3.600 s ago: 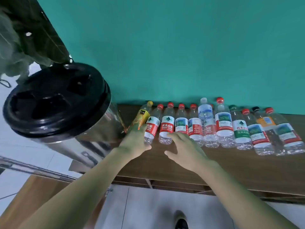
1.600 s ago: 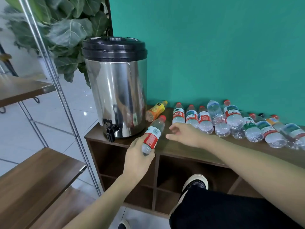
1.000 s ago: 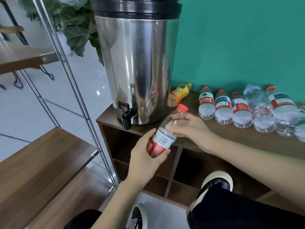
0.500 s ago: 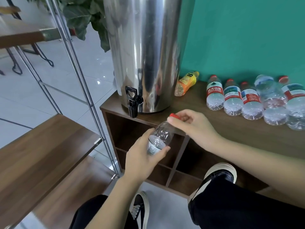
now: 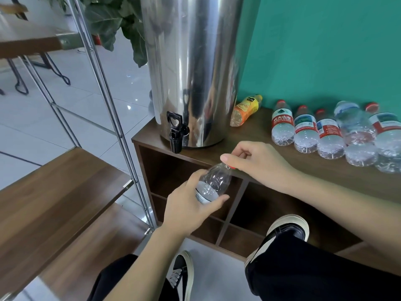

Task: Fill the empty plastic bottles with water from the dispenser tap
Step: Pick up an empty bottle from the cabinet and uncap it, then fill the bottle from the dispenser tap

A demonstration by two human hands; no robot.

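**Bottle held off the cabinet, cap pinched**

Since 3.6 s ago: bottle (image 5: 213,183) has left the row on the cabinet top and is now held in the air in front of the cabinet, below and to the right of the tap; right hand has gone from near the row onto its cap. View also shifted from looking down on the dispenser lid to facing its side.

Bottle: clear plastic, looks empty, tilted w/ neck up and toward the right. Left hand (image 5: 191,208) grips the body, fingers + thumb wrapped round the label area. Right hand (image 5: 258,162) pinches the red cap (image 5: 231,167) betw thumb and curled fingers; cap mostly hidden, only a red edge shows. Can't tell if cap is loose or tight.

Tap (image 5: 176,132): black, w/ lever upright, at the base of the steel dispenser (image 5: 191,68), overhanging the front-left edge of the cabinet (image 5: 325,170). Bottle not touching tap.

Orange juice bottle (image 5: 246,110) lies on its side just right of the dispenser. Row of water bottles (image 5: 325,131) lies further right, caps toward the green wall (image 5: 325,44), side by side and touching.

Left: metal-frame shelf w/ wood boards (image 5: 65,187); leafy plant (image 5: 121,22) behind dispenser. Person's black trousers and shoes at bottom.
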